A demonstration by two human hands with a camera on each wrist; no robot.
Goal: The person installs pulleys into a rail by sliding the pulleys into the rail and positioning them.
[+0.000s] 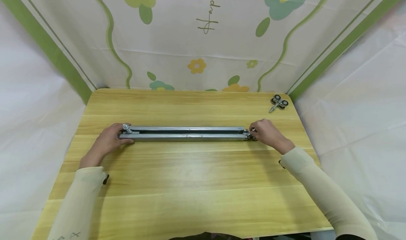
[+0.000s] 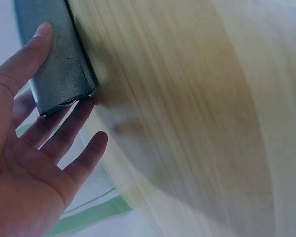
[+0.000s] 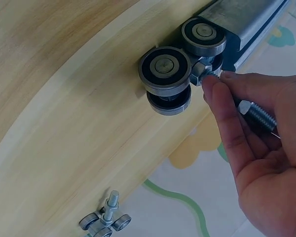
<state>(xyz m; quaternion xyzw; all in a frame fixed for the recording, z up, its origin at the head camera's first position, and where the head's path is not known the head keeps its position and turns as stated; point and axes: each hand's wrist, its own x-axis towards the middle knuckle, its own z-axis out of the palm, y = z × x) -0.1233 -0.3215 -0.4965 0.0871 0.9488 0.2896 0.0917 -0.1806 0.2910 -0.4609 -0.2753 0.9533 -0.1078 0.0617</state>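
Observation:
A long silver metal track (image 1: pixel 187 137), with a slot along it, lies across the wooden table. My left hand (image 1: pixel 109 139) holds its left end; in the left wrist view the thumb lies along one face, with fingers at the end and far side. A bolt (image 1: pixel 126 128) stands up from the slot there. At the other end, a roller trolley (image 3: pixel 164 71) with black-and-silver wheels sits at the track's mouth, partly past it. My right hand (image 1: pixel 268 132) pinches the trolley's threaded stem. A threaded piece (image 3: pixel 259 117) shows behind those fingers; whether it belongs to that stem I cannot tell.
A second roller trolley (image 1: pixel 279 102) lies near the table's back right corner, its threaded stem sticking out. Behind the wooden table (image 1: pixel 190 183) hangs a white cloth (image 1: pixel 177 32) with flower prints, and pale sheets hang at both sides.

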